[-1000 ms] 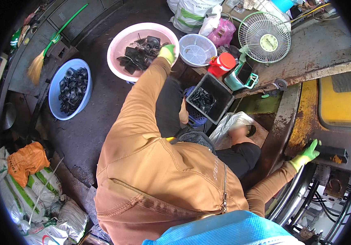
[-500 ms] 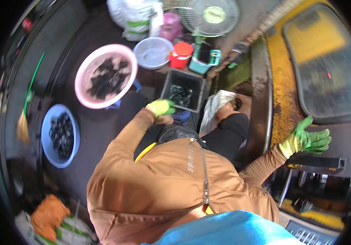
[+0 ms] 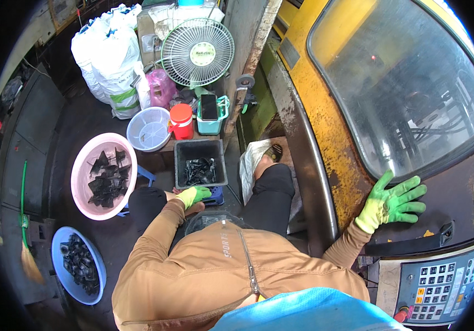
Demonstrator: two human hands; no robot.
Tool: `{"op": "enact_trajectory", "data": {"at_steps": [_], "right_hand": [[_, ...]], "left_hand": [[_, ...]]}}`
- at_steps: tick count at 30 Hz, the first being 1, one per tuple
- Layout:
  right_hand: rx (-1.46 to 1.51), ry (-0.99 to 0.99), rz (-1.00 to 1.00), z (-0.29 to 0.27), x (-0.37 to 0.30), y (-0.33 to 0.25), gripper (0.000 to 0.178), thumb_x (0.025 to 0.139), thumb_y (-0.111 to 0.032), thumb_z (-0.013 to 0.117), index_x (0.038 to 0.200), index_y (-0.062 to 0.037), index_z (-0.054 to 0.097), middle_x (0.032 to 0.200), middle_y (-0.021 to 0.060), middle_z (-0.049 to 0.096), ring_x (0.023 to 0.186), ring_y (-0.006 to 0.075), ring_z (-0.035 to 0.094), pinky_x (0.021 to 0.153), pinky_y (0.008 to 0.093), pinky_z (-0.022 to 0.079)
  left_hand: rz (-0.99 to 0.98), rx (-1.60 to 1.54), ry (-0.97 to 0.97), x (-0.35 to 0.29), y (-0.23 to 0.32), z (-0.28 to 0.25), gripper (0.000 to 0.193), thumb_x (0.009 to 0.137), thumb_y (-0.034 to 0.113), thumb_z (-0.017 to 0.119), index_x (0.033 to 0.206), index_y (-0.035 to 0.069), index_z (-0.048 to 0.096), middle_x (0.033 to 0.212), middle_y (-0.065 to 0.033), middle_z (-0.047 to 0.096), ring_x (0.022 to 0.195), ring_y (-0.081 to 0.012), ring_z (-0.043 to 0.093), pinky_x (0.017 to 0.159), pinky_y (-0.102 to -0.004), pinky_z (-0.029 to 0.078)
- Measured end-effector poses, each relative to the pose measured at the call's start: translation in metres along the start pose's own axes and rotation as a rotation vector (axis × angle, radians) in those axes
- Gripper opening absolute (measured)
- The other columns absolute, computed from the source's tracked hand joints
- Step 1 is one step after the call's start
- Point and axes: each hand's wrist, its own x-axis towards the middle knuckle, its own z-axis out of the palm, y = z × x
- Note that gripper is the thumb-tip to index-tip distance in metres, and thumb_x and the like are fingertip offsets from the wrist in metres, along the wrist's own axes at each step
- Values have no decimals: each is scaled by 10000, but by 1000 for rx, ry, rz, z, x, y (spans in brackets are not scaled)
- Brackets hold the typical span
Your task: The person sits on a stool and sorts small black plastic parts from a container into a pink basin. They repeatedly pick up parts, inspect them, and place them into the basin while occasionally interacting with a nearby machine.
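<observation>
While splayed on smooth dark machine door (image 3: 457, 193) (rust-edged): knit-gloved right hand (image 3: 394, 201).

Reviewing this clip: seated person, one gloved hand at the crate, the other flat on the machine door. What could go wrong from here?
The right hand is spread flat on the yellow machine's door, arm stretched far sideways; if the door moves, balance could go. The left hand rests on the rim of the dark crate of black parts, which sits on a small blue stool and might tip. Basins crowd the floor, so footing looks tight.
</observation>
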Motion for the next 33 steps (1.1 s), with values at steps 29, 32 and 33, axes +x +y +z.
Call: {"op": "enact_trajectory", "data": {"at_steps": [29,32,33], "right_hand": [[63,-3,-33,1,-7,3,821,939,-583,420,1472,37,351,1506,314,316,1265,685,298,991,762,247],[83,-33,-25,1,-9,3,811,951,-586,388,1475,32,351,1517,306,301,1290,681,263,1009,759,220],[90,-42,-20,1,-9,3,808,954,-587,379,1475,30,352,1521,303,297,1297,680,252,1015,758,212]], "left_hand": [[-449,-288,-395,39,-114,122,298,951,292,504,754,86,592,705,-54,552,552,-168,470,487,-297,339],[-449,-256,-405,38,-114,121,290,948,289,506,765,82,595,719,-59,557,571,-173,478,501,-300,347],[-451,-247,-410,38,-114,121,288,948,288,506,769,81,596,724,-60,559,577,-174,481,506,-300,349]]}}
